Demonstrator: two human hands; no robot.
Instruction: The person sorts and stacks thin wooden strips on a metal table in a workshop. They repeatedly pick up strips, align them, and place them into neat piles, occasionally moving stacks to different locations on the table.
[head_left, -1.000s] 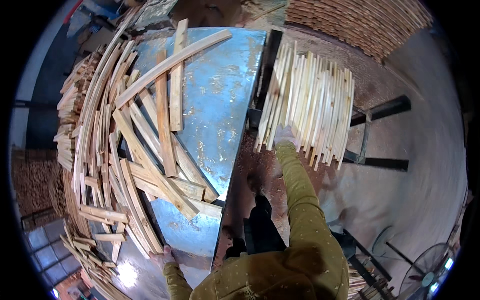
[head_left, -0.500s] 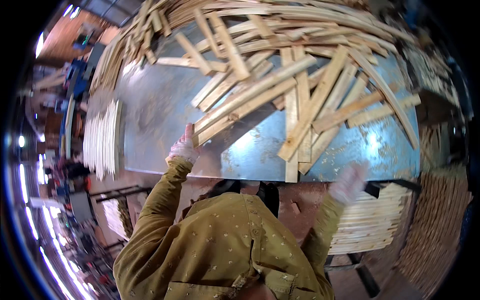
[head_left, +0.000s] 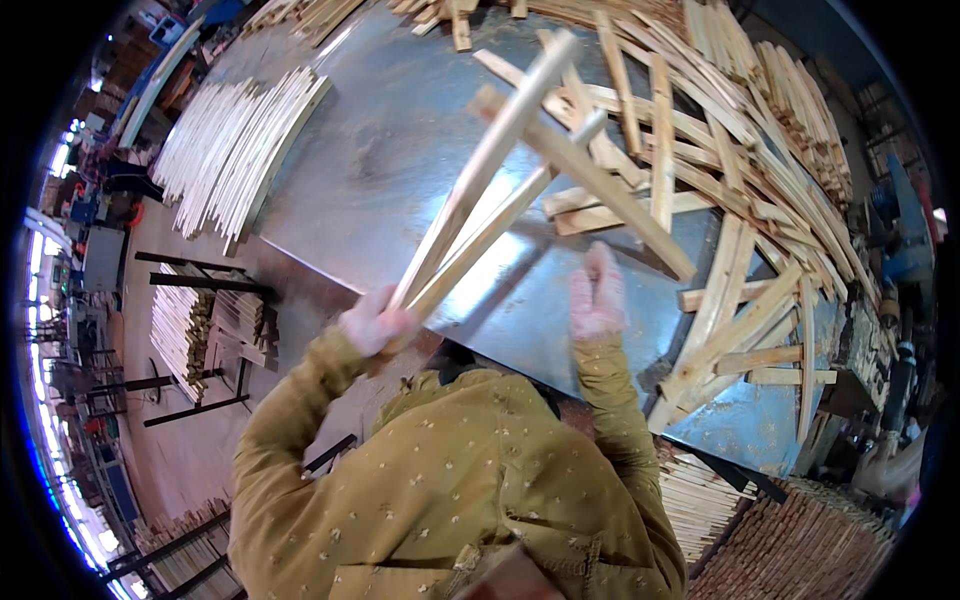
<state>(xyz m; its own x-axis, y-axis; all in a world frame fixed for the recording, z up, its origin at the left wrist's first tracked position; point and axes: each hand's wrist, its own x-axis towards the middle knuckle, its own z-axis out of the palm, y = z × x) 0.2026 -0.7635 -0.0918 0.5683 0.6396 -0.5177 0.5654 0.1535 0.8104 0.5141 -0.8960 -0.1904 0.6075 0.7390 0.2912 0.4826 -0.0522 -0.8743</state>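
My left hand (head_left: 378, 322), in a pale glove, is closed round the near ends of two wooden strips (head_left: 488, 165). They slant up and away over the metal table (head_left: 340, 200), spread in a narrow V. My right hand (head_left: 597, 292), also gloved, is over the table's near edge with its fingers stretched upward and nothing visible in them. Just beyond it, a blurred wooden strip (head_left: 610, 188) crosses behind the held ones; whether it rests on the table I cannot tell. A loose heap of strips (head_left: 730, 335) lies to the right.
A neat row of pale strips (head_left: 245, 150) sits at the table's left edge. Long strips (head_left: 790, 210) are piled along the far right. Racks with stacked wood (head_left: 200, 325) stand on the floor at left, and more stacked strips (head_left: 800, 540) are at lower right.
My view has turned, so the table now slants. The two strips in my left hand have swung more upright and spread apart. My right hand has come inward from the right, over the table edge.
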